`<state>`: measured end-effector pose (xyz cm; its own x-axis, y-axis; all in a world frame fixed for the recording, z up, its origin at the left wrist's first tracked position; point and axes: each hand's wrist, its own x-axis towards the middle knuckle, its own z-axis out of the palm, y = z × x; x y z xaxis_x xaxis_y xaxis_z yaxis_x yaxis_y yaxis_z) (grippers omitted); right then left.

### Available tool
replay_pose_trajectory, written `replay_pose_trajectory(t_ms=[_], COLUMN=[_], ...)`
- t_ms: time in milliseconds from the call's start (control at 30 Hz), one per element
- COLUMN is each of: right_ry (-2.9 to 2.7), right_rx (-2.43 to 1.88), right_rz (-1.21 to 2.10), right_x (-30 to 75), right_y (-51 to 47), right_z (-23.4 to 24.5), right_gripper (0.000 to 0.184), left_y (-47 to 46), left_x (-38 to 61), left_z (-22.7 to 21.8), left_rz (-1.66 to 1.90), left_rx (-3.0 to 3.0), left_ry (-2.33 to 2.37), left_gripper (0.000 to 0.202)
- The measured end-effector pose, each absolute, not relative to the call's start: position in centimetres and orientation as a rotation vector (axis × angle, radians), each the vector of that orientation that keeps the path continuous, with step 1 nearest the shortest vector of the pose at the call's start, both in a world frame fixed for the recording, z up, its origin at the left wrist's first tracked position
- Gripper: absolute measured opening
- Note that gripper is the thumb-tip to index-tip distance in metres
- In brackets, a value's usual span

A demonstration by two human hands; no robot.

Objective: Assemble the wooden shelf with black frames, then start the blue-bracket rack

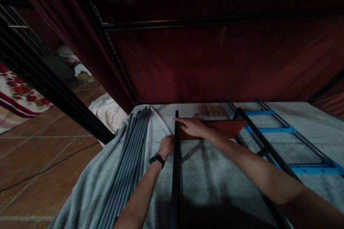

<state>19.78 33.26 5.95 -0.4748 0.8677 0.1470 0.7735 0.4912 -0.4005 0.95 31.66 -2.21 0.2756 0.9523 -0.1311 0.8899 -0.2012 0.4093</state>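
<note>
A black metal frame lies on a grey blanket (201, 175), its near upright bar (175, 171) pointing away from me. A reddish-brown board (228, 128) joins this bar to the frame's other bar (264, 143). My right hand (194, 128) grips the far end of the upright, with the index finger laid over it and the palm by the board. Against the left side of the same bar, my left hand (166, 146) is curled; its fingertips are hidden. A dark band (157, 161) circles that wrist. A pale strip (161, 120) runs to the left hand.
Several grey tubes (131, 150) lie bundled to the left. A dark rack with blue crosspieces (279, 129) rests at the right. Dark red fabric (201, 68) hangs behind, and a black post (59, 82) slants at left above the tiled floor (53, 179).
</note>
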Motion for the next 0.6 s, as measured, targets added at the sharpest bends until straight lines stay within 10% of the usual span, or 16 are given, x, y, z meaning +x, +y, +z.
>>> replay_pose_trajectory(t_ms=[600], right_ry=[-2.424], right_rx=[-1.380], right_rz=[0.403], right_x=[19.81], right_y=[33.07], right_z=[6.43], right_gripper=[0.053], left_y=[31.21], left_x=[1.17], left_z=[-1.85], left_rz=[0.177], left_rx=[2.150], left_ry=[1.633], left_gripper=[0.030])
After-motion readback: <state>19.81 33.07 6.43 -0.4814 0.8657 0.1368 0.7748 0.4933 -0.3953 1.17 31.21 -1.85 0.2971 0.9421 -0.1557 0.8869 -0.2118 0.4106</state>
